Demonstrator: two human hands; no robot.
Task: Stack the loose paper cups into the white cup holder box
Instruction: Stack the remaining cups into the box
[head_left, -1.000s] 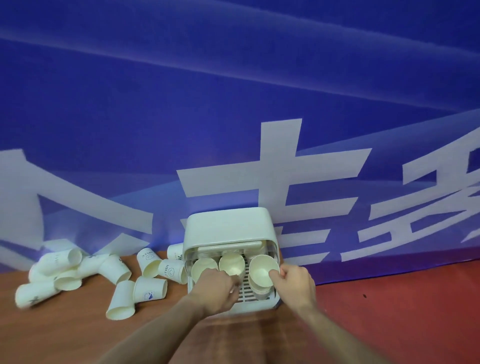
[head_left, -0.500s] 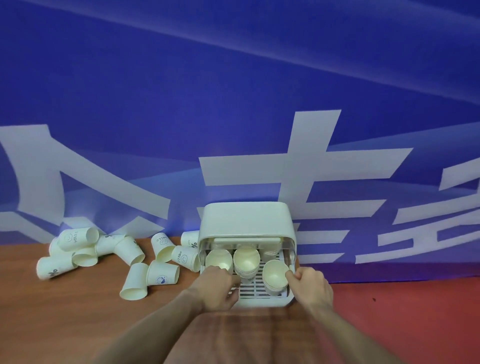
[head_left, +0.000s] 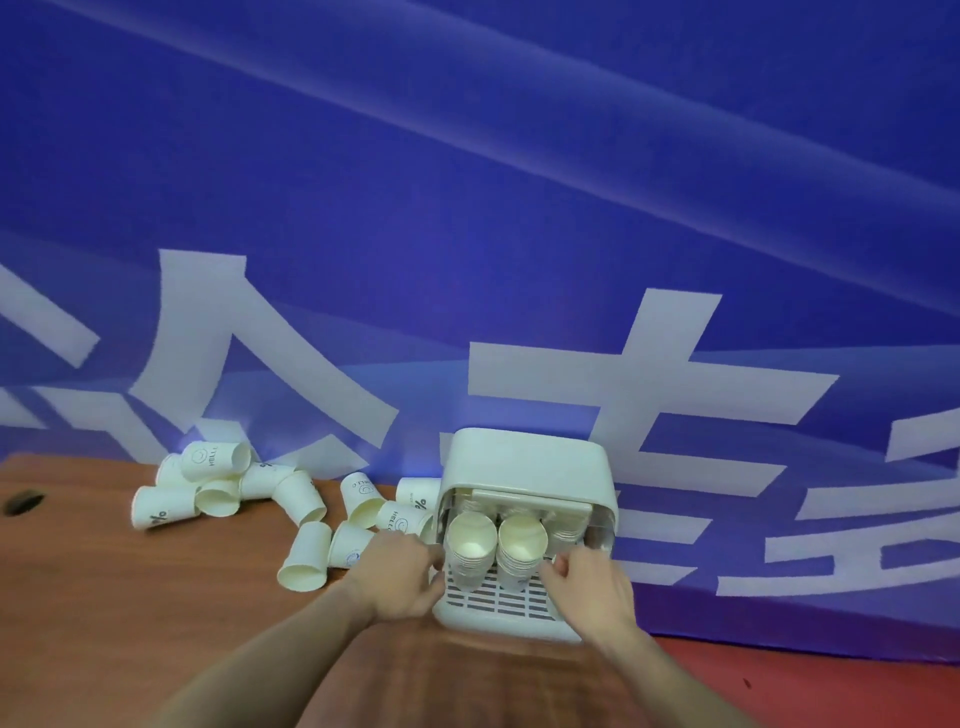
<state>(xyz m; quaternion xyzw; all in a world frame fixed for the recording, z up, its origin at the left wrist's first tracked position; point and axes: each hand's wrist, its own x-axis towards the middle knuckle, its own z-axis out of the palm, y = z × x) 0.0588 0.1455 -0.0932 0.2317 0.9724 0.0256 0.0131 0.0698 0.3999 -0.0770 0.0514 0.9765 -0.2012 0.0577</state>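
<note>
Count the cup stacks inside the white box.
3: left stack, middle stack, right stack set further back. Others may hide behind them.

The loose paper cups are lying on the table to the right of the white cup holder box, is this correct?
Not quite. The head view shows the loose paper cups lying on the table to the left of the white cup holder box, not to the right. The rest is correct.

big blue banner (head_left: 467, 182) with huge white characters fills the back | wooden tabletop (head_left: 130, 613), kinda reddish-brown | dark oval hole (head_left: 23, 503) near its left edge | red surface (head_left: 831, 686) bottom right
</note>
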